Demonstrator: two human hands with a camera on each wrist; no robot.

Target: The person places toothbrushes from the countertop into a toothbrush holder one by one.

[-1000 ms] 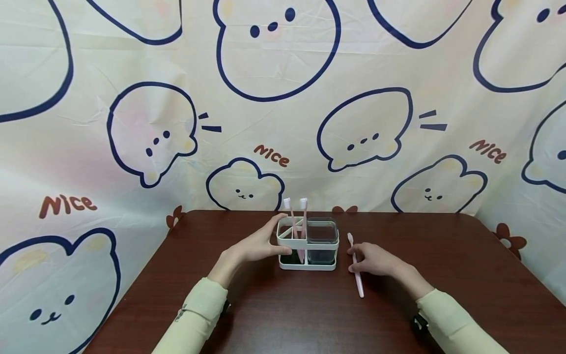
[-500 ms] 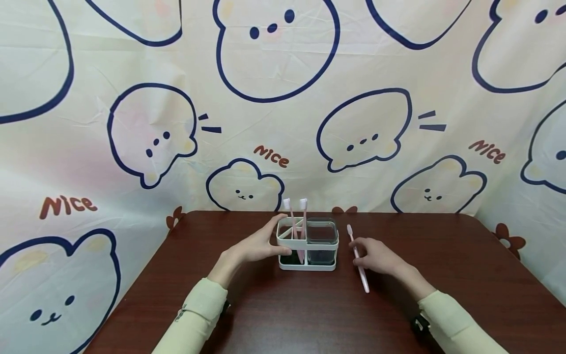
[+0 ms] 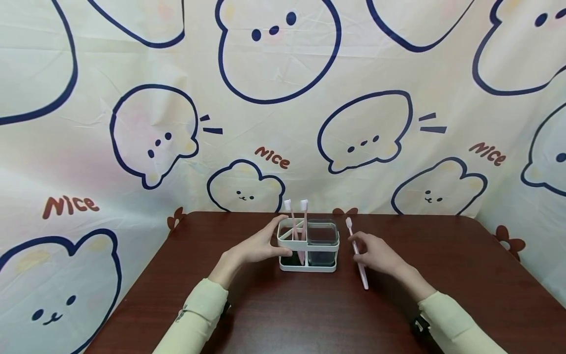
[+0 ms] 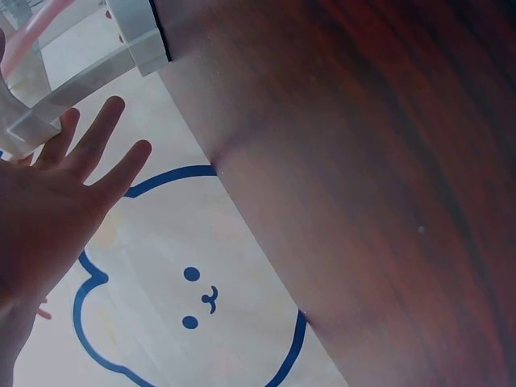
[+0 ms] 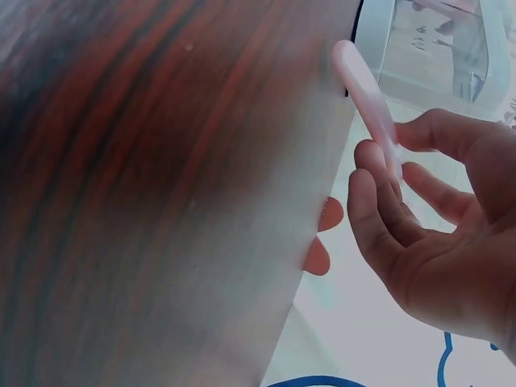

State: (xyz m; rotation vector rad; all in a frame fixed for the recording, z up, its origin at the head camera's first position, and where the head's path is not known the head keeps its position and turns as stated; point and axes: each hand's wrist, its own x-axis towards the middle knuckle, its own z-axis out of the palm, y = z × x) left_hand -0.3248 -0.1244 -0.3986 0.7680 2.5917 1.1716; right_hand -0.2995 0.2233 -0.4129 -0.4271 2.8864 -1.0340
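Note:
A white toothbrush holder (image 3: 309, 269) stands on the table, with a clear cup (image 3: 323, 232) in its right section. Two pink toothbrushes (image 3: 304, 211) stand upright in its divided left section, bristles up. My left hand (image 3: 252, 247) spans the holder's left end, thumb at the front and fingers at the back; in the left wrist view several fingers (image 4: 105, 133) stretch out past its frame. To the right of the holder, my right hand (image 3: 376, 250) pinches another pink toothbrush (image 3: 362, 275) between thumb and fingers, head up and tilted. Its handle end (image 5: 359, 72) shows in the right wrist view.
The dark brown wooden table (image 3: 287, 314) reaches back to a cream cloth (image 3: 305, 123) printed with cartoon animals. More of this cloth hangs at the left and right sides.
The right hand has risen slightly and moved a little away from me with its toothbrush, whose head is now higher. The left hand and the holder have kept their places.

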